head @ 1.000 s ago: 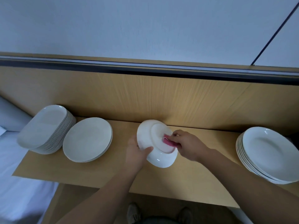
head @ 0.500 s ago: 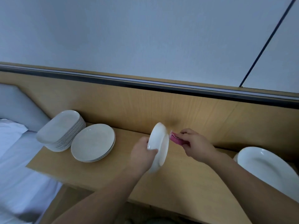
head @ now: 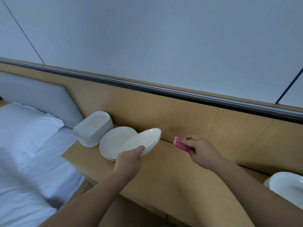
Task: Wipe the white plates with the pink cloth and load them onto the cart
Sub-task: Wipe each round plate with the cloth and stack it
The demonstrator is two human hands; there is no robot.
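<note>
Two bare forearms reach in from the lower edge over a light wooden shelf. At the near right corner, the rim of a stack of white plates is cut off by the frame's edge.

The left hand grips a white plate by its near rim, thumb on top and fingers curled out of sight beneath. The plate is tilted, its far edge raised, and it overlaps a stack of round plates on the left part of the shelf. Whether it touches that stack cannot be told from this angle.

To the right, well apart from the held plate, the right hand pinches a folded pink cloth between thumb and curled fingers, its free end pointing left. The cloth is near the shelf's back edge; whether it touches the wood is unclear.

Just beyond the round stack and close beside it stands a taller pile of oblong dishes, at the shelf's far left corner.

Left of the shelf lies a bed with a white sheet and a white pillow against a grey padded headboard.

Behind the shelf rises a wooden panel topped by a dark rail, with a pale wall above it.
</note>
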